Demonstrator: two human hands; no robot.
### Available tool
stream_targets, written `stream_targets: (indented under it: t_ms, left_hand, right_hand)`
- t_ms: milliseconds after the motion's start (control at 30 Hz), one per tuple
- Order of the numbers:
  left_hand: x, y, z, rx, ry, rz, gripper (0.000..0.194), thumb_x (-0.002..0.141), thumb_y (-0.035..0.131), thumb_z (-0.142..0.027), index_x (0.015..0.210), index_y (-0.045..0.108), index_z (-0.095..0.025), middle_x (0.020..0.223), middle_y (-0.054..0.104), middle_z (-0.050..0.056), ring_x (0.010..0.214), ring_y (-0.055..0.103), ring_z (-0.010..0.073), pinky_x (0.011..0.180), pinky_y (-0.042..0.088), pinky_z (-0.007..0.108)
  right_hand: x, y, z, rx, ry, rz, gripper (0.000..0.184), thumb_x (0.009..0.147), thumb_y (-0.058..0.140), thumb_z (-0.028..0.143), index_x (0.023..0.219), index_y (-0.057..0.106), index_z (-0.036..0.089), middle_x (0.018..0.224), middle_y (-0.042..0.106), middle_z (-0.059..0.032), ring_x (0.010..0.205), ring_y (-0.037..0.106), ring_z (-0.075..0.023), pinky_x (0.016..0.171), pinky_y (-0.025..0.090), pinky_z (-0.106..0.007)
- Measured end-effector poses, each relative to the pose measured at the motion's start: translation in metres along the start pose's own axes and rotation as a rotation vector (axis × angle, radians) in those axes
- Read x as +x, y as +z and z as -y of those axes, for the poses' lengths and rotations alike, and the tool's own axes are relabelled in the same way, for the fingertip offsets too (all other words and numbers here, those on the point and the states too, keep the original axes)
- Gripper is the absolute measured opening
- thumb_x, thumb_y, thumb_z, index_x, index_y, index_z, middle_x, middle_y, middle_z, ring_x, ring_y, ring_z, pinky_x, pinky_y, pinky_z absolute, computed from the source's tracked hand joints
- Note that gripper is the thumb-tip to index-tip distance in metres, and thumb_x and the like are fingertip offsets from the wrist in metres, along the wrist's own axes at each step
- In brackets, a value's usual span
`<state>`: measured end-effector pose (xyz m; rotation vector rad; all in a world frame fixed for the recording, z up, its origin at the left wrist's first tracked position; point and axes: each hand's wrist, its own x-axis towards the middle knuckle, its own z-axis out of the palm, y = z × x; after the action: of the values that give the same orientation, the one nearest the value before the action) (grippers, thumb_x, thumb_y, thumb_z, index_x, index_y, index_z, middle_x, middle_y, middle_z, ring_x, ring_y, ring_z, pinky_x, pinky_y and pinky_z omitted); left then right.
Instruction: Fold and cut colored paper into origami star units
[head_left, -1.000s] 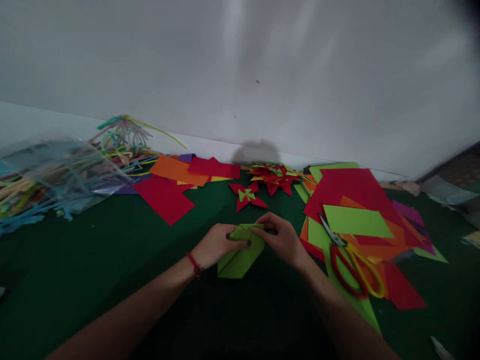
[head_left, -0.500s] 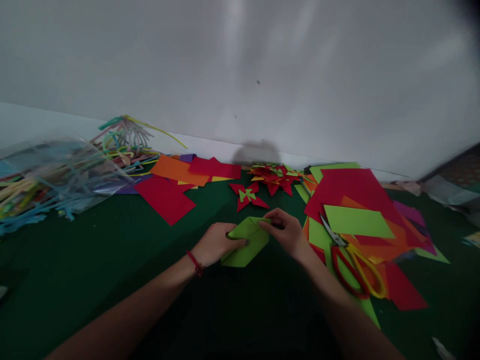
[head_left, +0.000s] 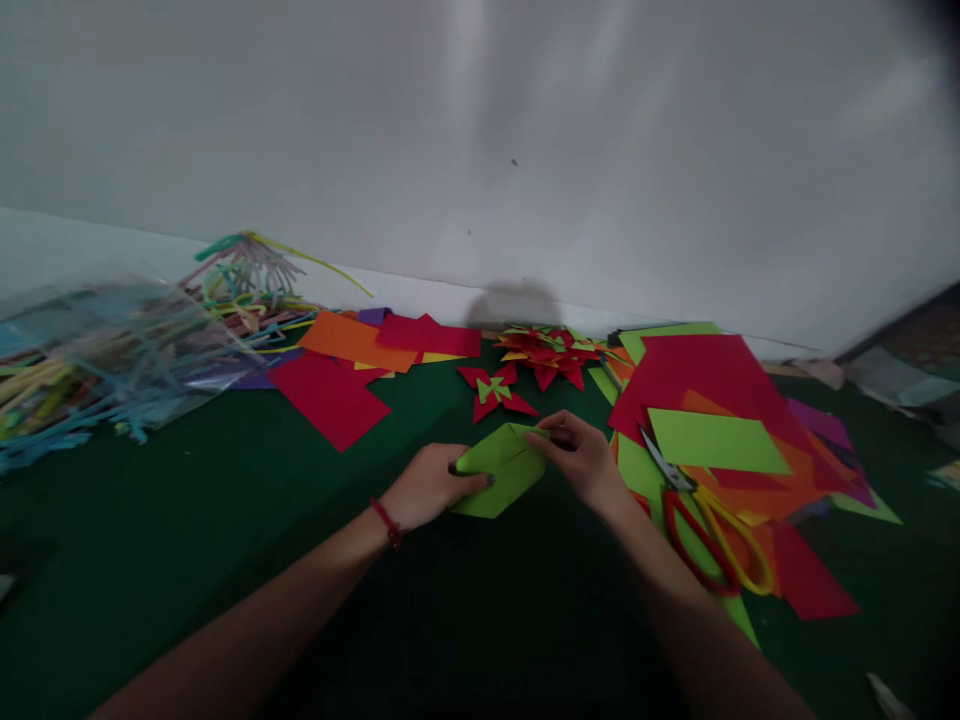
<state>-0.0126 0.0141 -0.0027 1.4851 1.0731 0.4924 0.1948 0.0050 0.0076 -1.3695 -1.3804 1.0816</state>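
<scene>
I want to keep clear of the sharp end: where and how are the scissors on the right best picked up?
Likely by the red and yellow handle loops, coming from the near right side. The scissors lie on the papers with those loops at the near end and the metal blades pointing away and leftward.

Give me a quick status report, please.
Left hand, right hand: both gripping. Folded green paper: held between them. Scissors: off right, not in the way.
</scene>
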Motion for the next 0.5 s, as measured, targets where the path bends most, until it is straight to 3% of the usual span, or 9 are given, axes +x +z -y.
stream_targets:
  t_ms: [267,500]
  left_hand:
    - [0.0031,-0.0002,0.0016,-0.092,0.022,0.058,0.024,0.069,0.062,-0.035,0.083,0.061,-0.015,0.085,0.066,0.005,0.078,0.06,0.018,0.066,0.045,0.026]
    - [0.0041,-0.0027,0.0021,-0.04,0.057,0.031,0.022,0.07,0.062,-0.034,0.081,0.062,-0.015,0.082,0.067,0.003,0.076,0.061,0.0176,0.064,0.045,0.025]
  right_hand:
    - [0.0023,-0.0063,-0.0034,-0.001,-0.01,-0.05,0.027,0.068,0.063,0.045,0.078,0.055,0.02,0.062,0.059,0.0014,0.058,0.057,-0.0143,0.049,0.042,-0.024]
    - [0.0033,-0.0092,-0.0068,0.039,-0.016,-0.049,0.027,0.068,0.064,0.044,0.078,0.055,0.021,0.064,0.06,0.0019,0.059,0.056,-0.0134,0.049,0.039,-0.022]
